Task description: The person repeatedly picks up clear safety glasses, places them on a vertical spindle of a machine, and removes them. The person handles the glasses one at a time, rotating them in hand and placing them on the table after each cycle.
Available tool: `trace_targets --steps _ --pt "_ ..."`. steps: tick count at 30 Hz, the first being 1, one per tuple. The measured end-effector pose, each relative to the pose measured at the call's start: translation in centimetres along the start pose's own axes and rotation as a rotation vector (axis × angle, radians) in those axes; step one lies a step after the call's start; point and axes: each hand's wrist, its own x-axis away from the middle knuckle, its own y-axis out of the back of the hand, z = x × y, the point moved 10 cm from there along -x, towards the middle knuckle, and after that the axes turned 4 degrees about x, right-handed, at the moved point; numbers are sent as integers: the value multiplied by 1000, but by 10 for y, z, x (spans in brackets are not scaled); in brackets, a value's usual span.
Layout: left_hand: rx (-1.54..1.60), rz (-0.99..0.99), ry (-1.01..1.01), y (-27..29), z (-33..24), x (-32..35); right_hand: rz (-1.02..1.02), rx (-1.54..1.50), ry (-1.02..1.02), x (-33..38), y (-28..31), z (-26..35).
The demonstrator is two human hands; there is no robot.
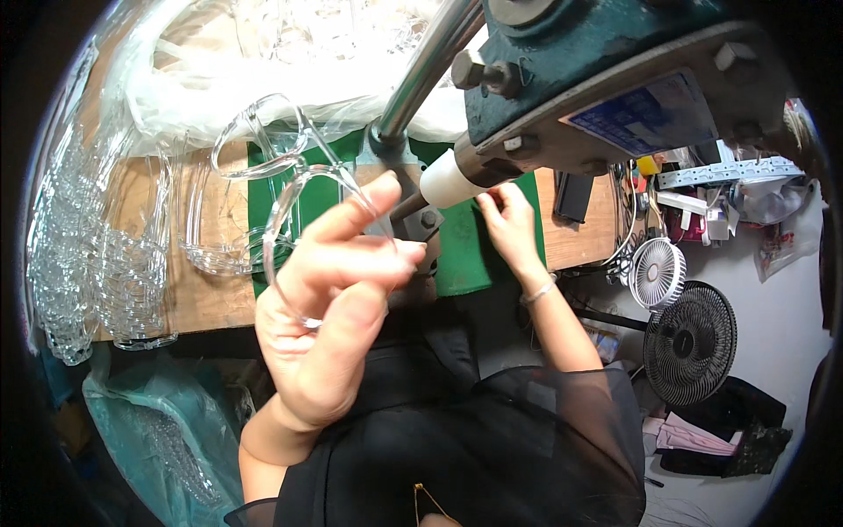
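My left hand [329, 281] is raised above the table's front edge, close to me and slightly smeared by motion. It holds a clear plastic eyeglass frame [300, 164], whose two empty rims stand out beyond the fingers; one rim passes around the hand. My right hand [511, 224] is over the green mat, just below the white sleeve [448, 182] on the machine's spindle. Its fingers are loosely bent, the thumb is apart from them, and nothing shows between them. Some fingertips are hidden by the machine. A metal base block [417, 206] sits under the spindle.
A dark green press head [615, 79] overhangs the right, with a steel column [421, 79]. Clear frames [132, 290] heap at the left table edge; more lie in a plastic bag [176, 114]. A black box [573, 197], cables and two fans [690, 342] are at right.
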Motion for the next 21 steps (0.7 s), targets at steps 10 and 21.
trace_targets --steps 10,21 --pt "285 -14 300 -7 20 5 -106 223 88 -2 -17 5" --pt "-53 70 283 -8 43 30 359 -424 315 39 31 175"
